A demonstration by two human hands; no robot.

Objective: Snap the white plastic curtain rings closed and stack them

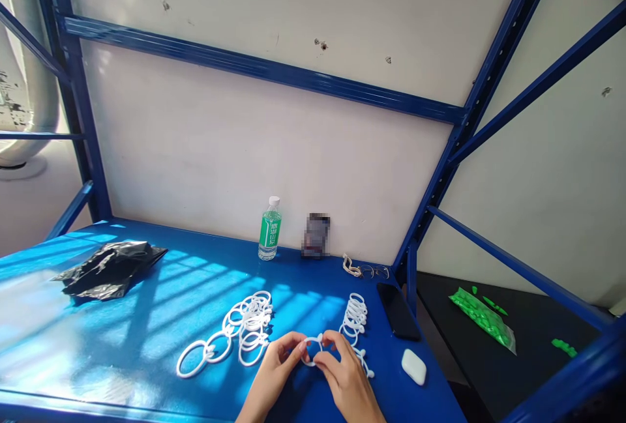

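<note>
A white plastic ring (312, 350) was pinched between the left hand (275, 365) and right hand (345, 375), low over the blue metal desk (147, 319). Judged mid-joining; alignment with the white ring chain (235, 335) beside it seemed needed.

- My forearms run off the bottom edge, so only my left hand (274, 363) and right hand (345, 376) show.
- My fingers cover parts of the white ring (311, 350) pinched between them; I cannot tell whether it is closed.
- The small dark object (315, 235) just right of the bottle (269, 230) is blurred beyond telling.
- The bottle's label print is too small to read.
- Behind the bottle's left, the black bag (108, 268) hides whatever it holds.
- The worktop (147, 319) is cut off at the bottom and left edges.
</note>
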